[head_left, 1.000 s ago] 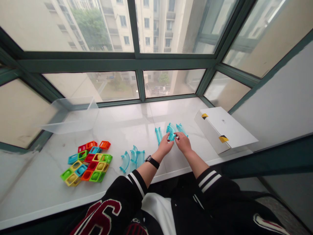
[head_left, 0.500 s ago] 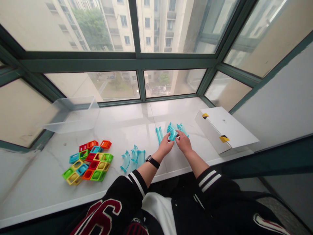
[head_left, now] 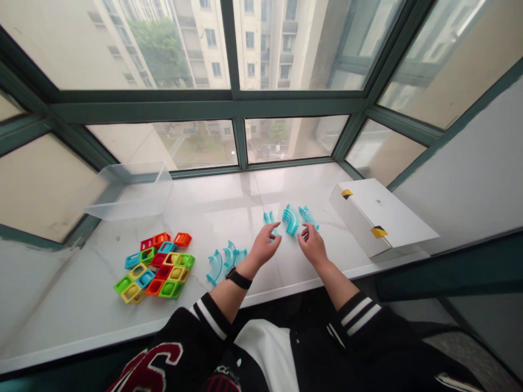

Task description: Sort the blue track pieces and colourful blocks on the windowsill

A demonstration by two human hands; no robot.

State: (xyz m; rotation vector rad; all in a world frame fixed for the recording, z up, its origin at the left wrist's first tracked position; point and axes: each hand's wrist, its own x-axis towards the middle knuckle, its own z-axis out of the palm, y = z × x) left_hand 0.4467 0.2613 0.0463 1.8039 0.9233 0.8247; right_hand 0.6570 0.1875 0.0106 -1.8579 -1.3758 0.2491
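Note:
A stack of curved translucent blue track pieces (head_left: 291, 220) lies on the white sill between my hands, with neither hand on it. My left hand (head_left: 265, 243) hovers to its left, fingers apart and holding nothing, partly covering a straight blue track piece (head_left: 268, 217). Just right of the stack, my right hand (head_left: 312, 243) has its fingers loosely bent and apart, with nothing in them. Its fingertips are near another blue track piece (head_left: 309, 215). Further left, beside my left wrist, lie more curved blue track pieces (head_left: 215, 267), partly hidden by the forearm.
Colourful square blocks (head_left: 159, 267) in red, green, yellow, orange and blue lie grouped at the left. Behind them stands a clear plastic bin (head_left: 134, 204). A white box (head_left: 386, 215) with yellow-black tabs sits at the right. Window frames (head_left: 241, 142) border the sill (head_left: 212, 201) at the back.
Both hands have come off the curved blue stack and moved apart, the left hand to the left and the right hand slightly right. The stack stays on the sill.

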